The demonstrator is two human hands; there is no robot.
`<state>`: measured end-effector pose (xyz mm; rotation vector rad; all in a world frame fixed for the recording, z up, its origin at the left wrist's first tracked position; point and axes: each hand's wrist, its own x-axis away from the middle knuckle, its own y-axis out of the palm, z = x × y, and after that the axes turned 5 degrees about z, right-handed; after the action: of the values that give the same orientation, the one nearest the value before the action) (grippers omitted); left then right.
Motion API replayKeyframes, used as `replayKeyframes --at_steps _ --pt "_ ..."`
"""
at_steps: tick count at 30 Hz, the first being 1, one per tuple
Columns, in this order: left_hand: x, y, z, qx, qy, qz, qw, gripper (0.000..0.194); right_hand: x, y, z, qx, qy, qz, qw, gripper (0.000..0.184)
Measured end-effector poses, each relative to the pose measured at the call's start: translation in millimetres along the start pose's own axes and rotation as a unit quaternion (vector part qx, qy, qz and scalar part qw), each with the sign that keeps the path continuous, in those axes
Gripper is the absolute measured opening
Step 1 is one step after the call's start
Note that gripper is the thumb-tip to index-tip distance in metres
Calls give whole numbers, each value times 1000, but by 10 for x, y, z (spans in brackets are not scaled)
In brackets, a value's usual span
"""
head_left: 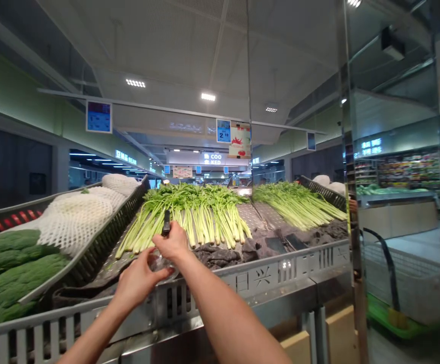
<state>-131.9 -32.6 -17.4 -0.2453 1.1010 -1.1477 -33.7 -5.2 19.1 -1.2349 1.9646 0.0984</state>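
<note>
My left hand is curled around a clear, shiny object at the front edge of the display, its thumb reaching across underneath. Just above and to the right, my right hand closes on the upper part, where a black piece sticks up past the fingers. Together they look like a clear spray bottle with a black head, though my fingers hide most of it. Behind my hands lies a row of green celery, leaves toward the back. Dark crumpled cloth lies in front of the stalks.
Broccoli and white foam-netted produce fill a crate at left. A grey slatted rail runs along the front. A mirrored panel on the right reflects the celery. A basket with a black handle shows far right.
</note>
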Motion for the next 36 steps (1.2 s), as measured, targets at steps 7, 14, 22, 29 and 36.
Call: replayKeyframes --at_steps 7,14,22,29,36 --pt "5 24 275 27 10 27 999 64 -49 -275 -28 14 -46 37 998 21" --pt "63 163 470 47 18 -1 999 64 -54 -441 171 27 -23 44 998 17" --pt "149 462 741 51 9 -46 998 70 21 -745 505 29 -1 66 997 15" --pt "124 696 1018 84 57 -42 994 63 -8 -1085 676 51 -24 114 992 17" --pt "132 1045 1221 111 103 -18 988 58 6 -1347 911 103 -54 158 981 25"
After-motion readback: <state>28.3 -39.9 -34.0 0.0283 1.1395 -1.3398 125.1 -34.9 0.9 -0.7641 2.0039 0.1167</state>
